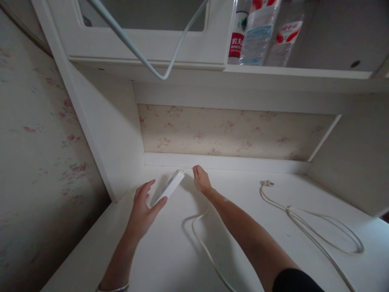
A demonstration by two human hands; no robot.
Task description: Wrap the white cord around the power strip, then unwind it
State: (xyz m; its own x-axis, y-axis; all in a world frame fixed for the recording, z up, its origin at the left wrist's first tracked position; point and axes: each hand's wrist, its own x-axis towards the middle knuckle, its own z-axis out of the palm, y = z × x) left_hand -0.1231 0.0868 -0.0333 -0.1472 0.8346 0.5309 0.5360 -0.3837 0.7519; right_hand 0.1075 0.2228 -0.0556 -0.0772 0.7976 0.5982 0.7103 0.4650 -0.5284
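Observation:
A white power strip [172,183] stands tilted on the white desk, its cord coming out of the far end. Beside its near end is my left hand [143,207], fingers spread, with the thumb at or close to the strip's lower edge. My right hand [201,178] is closed round the power cord [188,168] just past that far end. More of the same pale cord [204,239] loops on the desk under my right forearm and runs off toward the bottom of the view.
To the right lie a plug [268,183] and a loosely gathered cord [299,221] on the desk [170,255]. Overhead is a white cabinet [146,46] with several plastic bottles [257,40] on its shelf. A pale cable [161,75] hangs down in front. A side panel [106,125] bounds the left.

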